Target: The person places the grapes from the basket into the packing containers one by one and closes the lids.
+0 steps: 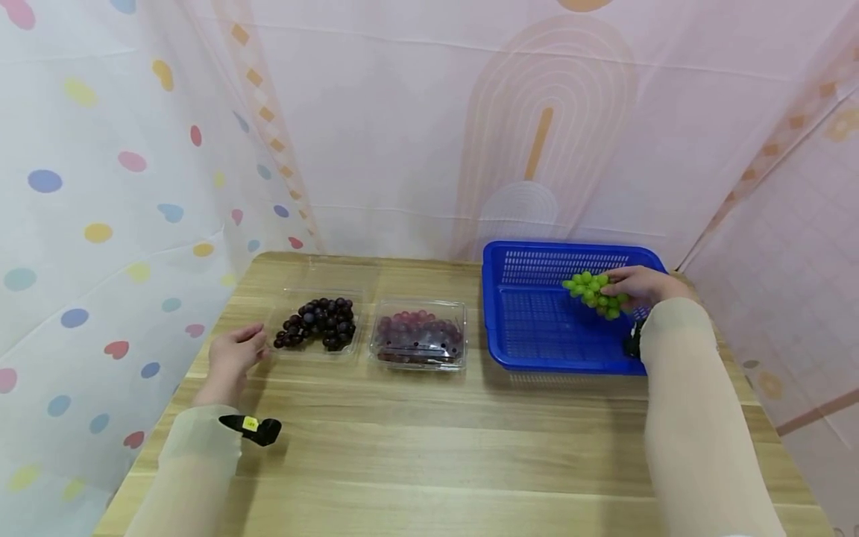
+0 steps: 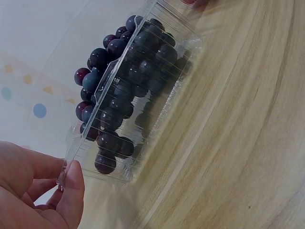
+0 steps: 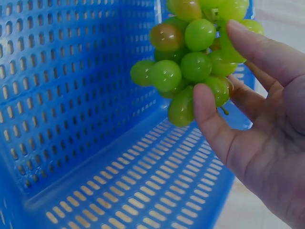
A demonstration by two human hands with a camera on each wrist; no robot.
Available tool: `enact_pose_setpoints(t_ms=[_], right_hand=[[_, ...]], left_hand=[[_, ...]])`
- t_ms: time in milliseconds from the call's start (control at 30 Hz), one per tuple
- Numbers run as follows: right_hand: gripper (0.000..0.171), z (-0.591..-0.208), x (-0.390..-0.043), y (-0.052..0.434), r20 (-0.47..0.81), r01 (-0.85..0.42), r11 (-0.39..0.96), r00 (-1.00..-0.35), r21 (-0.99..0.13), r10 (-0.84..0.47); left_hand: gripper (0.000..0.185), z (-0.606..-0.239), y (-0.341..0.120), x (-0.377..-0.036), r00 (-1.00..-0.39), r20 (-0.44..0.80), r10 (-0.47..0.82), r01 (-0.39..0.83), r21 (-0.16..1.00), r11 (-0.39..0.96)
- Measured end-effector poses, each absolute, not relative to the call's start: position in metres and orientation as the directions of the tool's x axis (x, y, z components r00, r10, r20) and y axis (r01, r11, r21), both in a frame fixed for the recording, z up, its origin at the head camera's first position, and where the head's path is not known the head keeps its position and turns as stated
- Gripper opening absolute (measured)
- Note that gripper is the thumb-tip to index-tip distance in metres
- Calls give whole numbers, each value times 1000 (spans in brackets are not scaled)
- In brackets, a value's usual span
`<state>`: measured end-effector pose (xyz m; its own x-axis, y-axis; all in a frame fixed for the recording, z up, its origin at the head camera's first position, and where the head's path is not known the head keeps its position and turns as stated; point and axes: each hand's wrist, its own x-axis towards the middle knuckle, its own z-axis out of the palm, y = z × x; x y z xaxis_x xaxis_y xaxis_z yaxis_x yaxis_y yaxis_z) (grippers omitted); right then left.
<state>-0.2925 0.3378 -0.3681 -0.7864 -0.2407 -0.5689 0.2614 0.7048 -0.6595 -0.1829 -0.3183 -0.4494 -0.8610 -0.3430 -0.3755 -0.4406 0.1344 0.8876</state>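
Observation:
My right hand (image 1: 642, 286) holds a bunch of green grapes (image 1: 593, 292) over the blue basket (image 1: 492, 313). In the right wrist view, thumb and fingers grip the green bunch from one side. At the left, my left hand (image 1: 233, 350) pinches the edge of a clear plastic box (image 2: 71, 157) between thumb and fingers. Inside that box lies a bunch of dark purple grapes (image 1: 321, 321), and its lid (image 1: 342, 270) stands open toward the back. Beside it sits a second clear box (image 1: 418, 356), closed, with red grapes (image 1: 417, 328) inside.
All the containers stand in a row on a wooden table (image 1: 429, 462). A patterned curtain (image 1: 403, 134) hangs directly behind the table's back edge, and a dotted one (image 1: 121, 246) hangs along the left. A black wrist strap (image 1: 251, 427) is on the left sleeve.

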Motion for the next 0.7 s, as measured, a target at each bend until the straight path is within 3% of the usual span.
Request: enact_pose_setpoints(t_ms=[500, 700], right_hand=[[58, -335, -291, 321, -391, 155, 602, -875, -784, -284], [58, -328, -284, 310, -354, 160, 576, -903, -801, -243]], left_hand=[[49, -450, -319, -185, -862, -378, -338, -435, 894, 108], [49, -450, -318, -186, -859, -380, -342, -437, 894, 104]])
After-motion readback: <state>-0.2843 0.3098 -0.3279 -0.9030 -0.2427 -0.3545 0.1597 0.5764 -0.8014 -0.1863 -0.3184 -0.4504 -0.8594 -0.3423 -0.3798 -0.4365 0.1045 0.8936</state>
